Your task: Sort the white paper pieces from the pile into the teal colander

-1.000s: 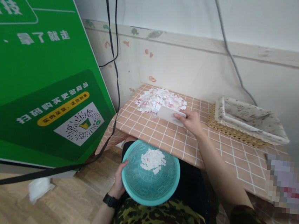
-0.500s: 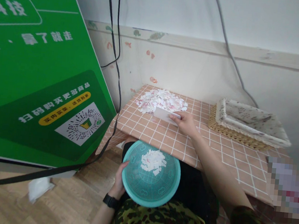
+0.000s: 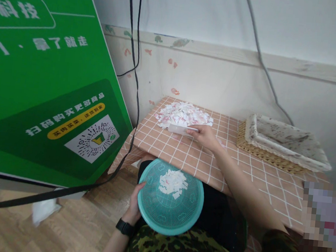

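My left hand (image 3: 136, 200) grips the left rim of a round teal plastic colander (image 3: 168, 217), held over my lap below the table edge. A small heap of torn white paper scraps (image 3: 173, 183) lies in its middle. Over the table, my right hand (image 3: 203, 136) is closed on one end of a flat white card (image 3: 179, 130), thumb on its near side. The card stands tilted on its long edge, close against the front of a larger pile of paper scraps (image 3: 184, 113), white with some pink.
A checked cloth covers the table (image 3: 183, 153). A cloth-lined wicker basket (image 3: 281, 147) stands at the right rear, with a blurred-out item (image 3: 326, 214) nearer me. A green sign (image 3: 40, 90) fills the left, a black strap (image 3: 135, 115) hanging beside it. A white plastic bag (image 3: 44, 211) lies on the floor.
The card in my right hand has moved slightly left and down along the front of the pile and tipped flatter. My left hand still holds the colander. The view has shifted a little.
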`<state>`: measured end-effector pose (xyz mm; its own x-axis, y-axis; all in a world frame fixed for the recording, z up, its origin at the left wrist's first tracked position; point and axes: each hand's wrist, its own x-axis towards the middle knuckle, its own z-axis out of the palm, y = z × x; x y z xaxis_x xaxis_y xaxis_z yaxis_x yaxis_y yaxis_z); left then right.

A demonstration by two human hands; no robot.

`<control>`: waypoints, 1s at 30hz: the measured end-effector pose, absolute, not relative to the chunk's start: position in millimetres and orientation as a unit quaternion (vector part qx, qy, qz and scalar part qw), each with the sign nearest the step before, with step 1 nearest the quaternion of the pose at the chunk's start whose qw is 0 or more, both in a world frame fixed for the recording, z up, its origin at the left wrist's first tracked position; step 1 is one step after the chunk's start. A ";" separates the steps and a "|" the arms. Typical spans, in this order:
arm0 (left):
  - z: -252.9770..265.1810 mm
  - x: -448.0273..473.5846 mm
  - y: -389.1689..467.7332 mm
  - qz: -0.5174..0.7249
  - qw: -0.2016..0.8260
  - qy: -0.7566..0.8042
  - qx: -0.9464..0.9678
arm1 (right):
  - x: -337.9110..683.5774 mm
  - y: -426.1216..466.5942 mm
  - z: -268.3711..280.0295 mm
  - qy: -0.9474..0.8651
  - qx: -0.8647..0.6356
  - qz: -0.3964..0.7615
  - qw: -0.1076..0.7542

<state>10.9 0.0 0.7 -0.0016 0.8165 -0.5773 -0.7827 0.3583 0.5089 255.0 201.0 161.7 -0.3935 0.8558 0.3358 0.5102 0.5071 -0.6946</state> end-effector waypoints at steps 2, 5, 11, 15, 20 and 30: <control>-0.9 10.2 0.0 0.566 0.707 0.424 0.021 | 263.5 202.0 162.1 -0.790 -0.431 0.274 0.338; -2.0 9.7 0.3 0.571 0.703 0.424 0.024 | 273.9 201.3 161.8 -0.776 -0.445 0.283 0.345; -1.7 10.0 1.2 0.578 0.694 0.429 0.022 | 270.4 199.0 155.2 -0.775 -0.455 0.247 0.364; 0.1 10.3 1.3 0.578 0.692 0.432 0.016 | 274.0 193.5 157.3 -0.791 -0.446 0.251 0.336; 2.7 11.0 1.3 0.577 0.692 0.435 0.010 | 286.2 181.1 165.9 -0.792 -0.446 0.257 0.329; 1.5 11.3 1.3 0.579 0.694 0.427 0.019 | 277.4 150.2 162.6 -0.792 -0.480 0.212 0.313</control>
